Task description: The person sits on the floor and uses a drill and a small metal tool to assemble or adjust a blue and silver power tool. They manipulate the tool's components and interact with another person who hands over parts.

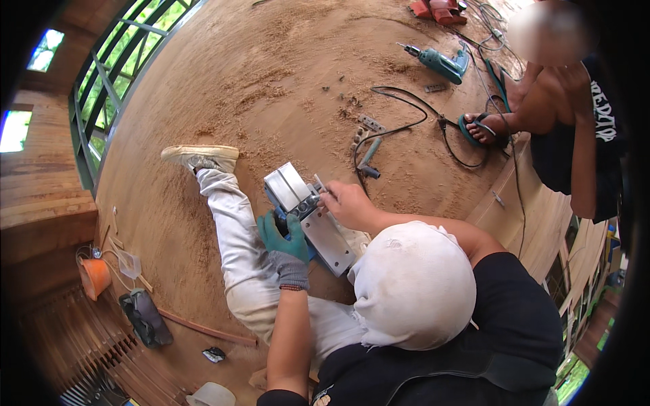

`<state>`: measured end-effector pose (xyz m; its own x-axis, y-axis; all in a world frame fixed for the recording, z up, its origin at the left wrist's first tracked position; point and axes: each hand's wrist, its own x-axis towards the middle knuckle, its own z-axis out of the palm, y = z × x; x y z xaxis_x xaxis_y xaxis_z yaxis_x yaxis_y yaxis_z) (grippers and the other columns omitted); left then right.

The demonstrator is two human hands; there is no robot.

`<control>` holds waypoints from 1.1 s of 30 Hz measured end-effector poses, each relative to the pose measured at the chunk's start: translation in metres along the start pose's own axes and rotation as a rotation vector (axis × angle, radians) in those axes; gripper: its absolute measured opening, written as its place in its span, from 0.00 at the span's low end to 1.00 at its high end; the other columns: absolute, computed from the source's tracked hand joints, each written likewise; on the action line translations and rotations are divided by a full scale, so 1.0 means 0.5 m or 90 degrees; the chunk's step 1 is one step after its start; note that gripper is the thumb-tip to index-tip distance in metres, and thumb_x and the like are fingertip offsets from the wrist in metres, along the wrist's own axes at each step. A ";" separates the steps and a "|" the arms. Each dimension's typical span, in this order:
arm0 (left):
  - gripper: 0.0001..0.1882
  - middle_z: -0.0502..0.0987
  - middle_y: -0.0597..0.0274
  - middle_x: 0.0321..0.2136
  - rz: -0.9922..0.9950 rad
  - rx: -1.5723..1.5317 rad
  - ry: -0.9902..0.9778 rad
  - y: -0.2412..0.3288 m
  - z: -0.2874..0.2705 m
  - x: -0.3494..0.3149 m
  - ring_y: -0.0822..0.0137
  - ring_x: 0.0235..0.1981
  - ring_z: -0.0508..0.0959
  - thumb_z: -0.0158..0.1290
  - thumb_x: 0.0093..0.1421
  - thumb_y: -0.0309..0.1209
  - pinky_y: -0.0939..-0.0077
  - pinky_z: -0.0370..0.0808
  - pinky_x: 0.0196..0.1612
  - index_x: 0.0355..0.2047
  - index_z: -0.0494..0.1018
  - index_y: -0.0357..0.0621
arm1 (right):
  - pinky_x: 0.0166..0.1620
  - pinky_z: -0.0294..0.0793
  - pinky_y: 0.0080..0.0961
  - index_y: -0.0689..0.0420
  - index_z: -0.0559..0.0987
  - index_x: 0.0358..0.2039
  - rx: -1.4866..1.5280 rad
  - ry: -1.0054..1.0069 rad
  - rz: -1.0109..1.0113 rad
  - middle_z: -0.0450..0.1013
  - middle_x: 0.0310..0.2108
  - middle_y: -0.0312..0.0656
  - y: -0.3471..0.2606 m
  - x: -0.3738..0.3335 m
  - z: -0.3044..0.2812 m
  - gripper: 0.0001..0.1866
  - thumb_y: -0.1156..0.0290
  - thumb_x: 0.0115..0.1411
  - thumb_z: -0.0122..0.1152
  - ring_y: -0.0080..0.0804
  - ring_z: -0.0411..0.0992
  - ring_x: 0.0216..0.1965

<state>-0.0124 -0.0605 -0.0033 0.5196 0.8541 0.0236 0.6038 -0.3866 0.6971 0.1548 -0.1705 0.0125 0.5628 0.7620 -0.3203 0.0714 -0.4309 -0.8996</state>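
An upturned electric hand planer (328, 238) lies beside my outstretched, white-trousered leg, its silver base plates facing up and blue body showing along the side. My left hand (282, 240), in a green and grey knit glove, grips its blue side, thumb up at the gap between the plates. Across from it, my bare right hand (347, 204) has its fingers pinched at the other edge of that gap. A small thin metal piece (319, 183) stands up by those fingertips; whether they hold it is unclear. A large rounded white-cloth shape (414, 287) hides part of my right arm.
Wood shavings cover the floor. Ahead right lie a teal drill (440, 64), a red power tool (440, 10), a power strip (369, 126) and looping black cords (416, 105). A person in sandals sits at right (562, 122). An orange container (95, 277) and dark pouch (145, 318) are left.
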 end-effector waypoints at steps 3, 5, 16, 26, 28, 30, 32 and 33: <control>0.23 0.71 0.45 0.44 0.066 0.013 0.060 0.002 0.005 -0.002 0.48 0.46 0.73 0.55 0.65 0.37 0.58 0.70 0.52 0.51 0.70 0.28 | 0.39 0.79 0.35 0.66 0.78 0.38 0.059 -0.052 0.034 0.81 0.31 0.50 -0.003 0.016 -0.017 0.12 0.69 0.70 0.52 0.41 0.82 0.34; 0.22 0.71 0.45 0.44 0.054 0.028 0.055 0.001 0.004 0.000 0.48 0.45 0.72 0.55 0.65 0.37 0.58 0.70 0.52 0.50 0.70 0.28 | 0.39 0.78 0.40 0.65 0.78 0.37 0.152 -0.086 0.100 0.81 0.32 0.53 -0.002 0.026 -0.017 0.12 0.68 0.70 0.53 0.48 0.81 0.33; 0.23 0.72 0.43 0.47 0.030 -0.007 0.000 0.008 -0.005 0.007 0.47 0.47 0.73 0.54 0.66 0.39 0.58 0.70 0.53 0.51 0.70 0.28 | 0.42 0.76 0.40 0.51 0.83 0.36 -0.419 0.041 -0.506 0.77 0.36 0.43 0.026 0.038 -0.054 0.09 0.70 0.53 0.61 0.44 0.77 0.41; 0.28 0.68 0.33 0.57 -0.022 0.019 -0.057 0.006 -0.013 0.009 0.39 0.59 0.68 0.54 0.66 0.41 0.52 0.63 0.63 0.56 0.68 0.27 | 0.47 0.76 0.41 0.56 0.83 0.47 -0.182 -0.053 -0.200 0.75 0.39 0.50 0.014 0.020 -0.052 0.16 0.70 0.59 0.58 0.50 0.76 0.43; 0.28 0.69 0.35 0.56 -0.026 0.019 -0.064 0.006 -0.014 0.010 0.39 0.58 0.68 0.54 0.66 0.40 0.52 0.63 0.63 0.56 0.68 0.26 | 0.47 0.76 0.42 0.57 0.82 0.49 -0.187 -0.049 -0.170 0.76 0.40 0.51 0.009 0.018 -0.046 0.16 0.69 0.60 0.59 0.52 0.76 0.43; 0.28 0.69 0.34 0.56 -0.017 0.008 -0.065 0.005 -0.014 0.010 0.40 0.58 0.68 0.54 0.66 0.41 0.52 0.63 0.63 0.56 0.68 0.26 | 0.47 0.75 0.43 0.58 0.82 0.50 -0.161 0.006 -0.163 0.76 0.39 0.52 0.006 0.011 -0.035 0.17 0.70 0.60 0.60 0.53 0.75 0.43; 0.28 0.69 0.34 0.55 -0.008 0.008 -0.056 0.006 -0.014 0.008 0.40 0.57 0.69 0.53 0.66 0.41 0.52 0.63 0.63 0.56 0.68 0.26 | 0.47 0.75 0.43 0.59 0.81 0.50 -0.104 0.103 -0.192 0.77 0.38 0.52 0.006 0.004 -0.023 0.17 0.70 0.60 0.61 0.55 0.75 0.44; 0.28 0.69 0.34 0.55 -0.004 0.013 -0.045 0.008 -0.015 0.006 0.40 0.57 0.69 0.53 0.66 0.41 0.52 0.64 0.62 0.55 0.68 0.26 | 0.47 0.75 0.43 0.59 0.81 0.49 -0.106 0.111 -0.193 0.77 0.39 0.52 0.008 0.005 -0.023 0.17 0.71 0.60 0.61 0.55 0.76 0.44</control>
<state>-0.0127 -0.0567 0.0046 0.5571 0.8299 -0.0315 0.6186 -0.3894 0.6824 0.1656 -0.1759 0.0118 0.6260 0.7795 0.0216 0.3809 -0.2814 -0.8808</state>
